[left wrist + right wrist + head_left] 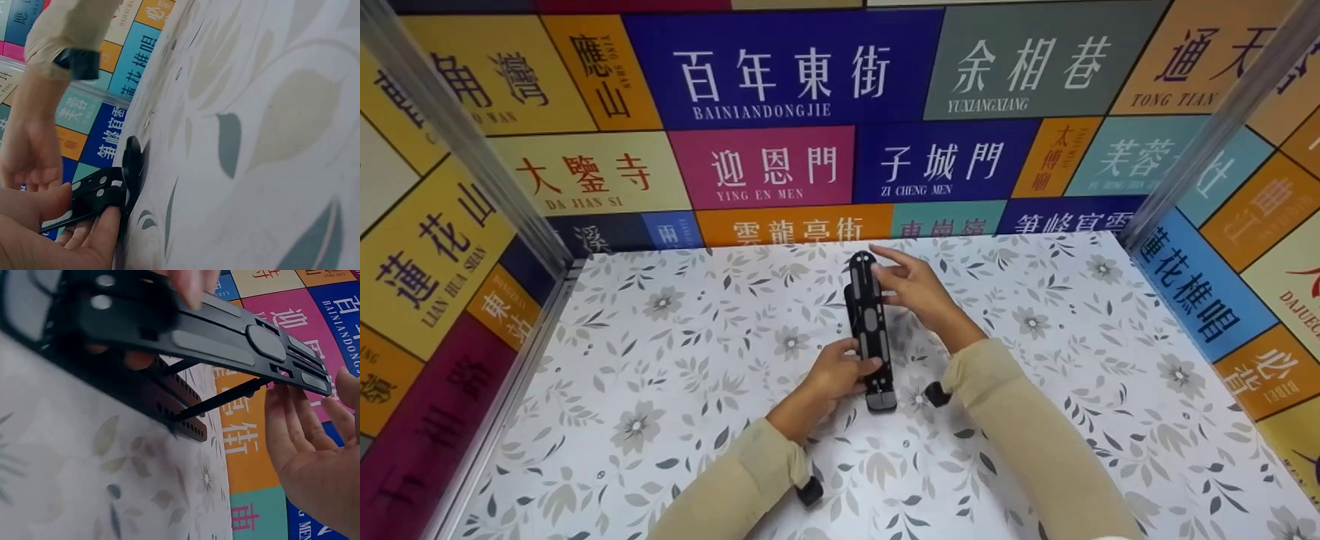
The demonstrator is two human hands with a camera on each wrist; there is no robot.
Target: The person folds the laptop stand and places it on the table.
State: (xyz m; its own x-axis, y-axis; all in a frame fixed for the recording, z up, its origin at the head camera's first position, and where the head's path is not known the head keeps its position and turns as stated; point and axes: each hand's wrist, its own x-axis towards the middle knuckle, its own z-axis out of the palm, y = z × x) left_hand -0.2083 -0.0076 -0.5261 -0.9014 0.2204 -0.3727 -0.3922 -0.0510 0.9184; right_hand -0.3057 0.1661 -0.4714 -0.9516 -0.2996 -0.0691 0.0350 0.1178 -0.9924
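Note:
In the head view a black folding laptop stand [872, 319] with grey pads lies lengthwise at the middle of the table. My left hand [836, 373] grips its near end, thumb on top and fingers underneath. In the right wrist view the stand's upper plate [225, 340] is raised at the far end, propped by a thin strut [225, 398] running down to the notched base [191, 427]. My right hand [315, 444] has its fairly straight fingertips against the underside of that raised end, with the thumb beside the tip. A turned-up lip [132, 166] shows at the near end in the left wrist view.
The table [697, 435] wears a white cover with grey flowers and leaves. Panels with coloured sign lettering [780, 75] stand behind it and along both sides. A dark wrist device [810, 491] sits at the left cuff, another [937, 394] at the right cuff.

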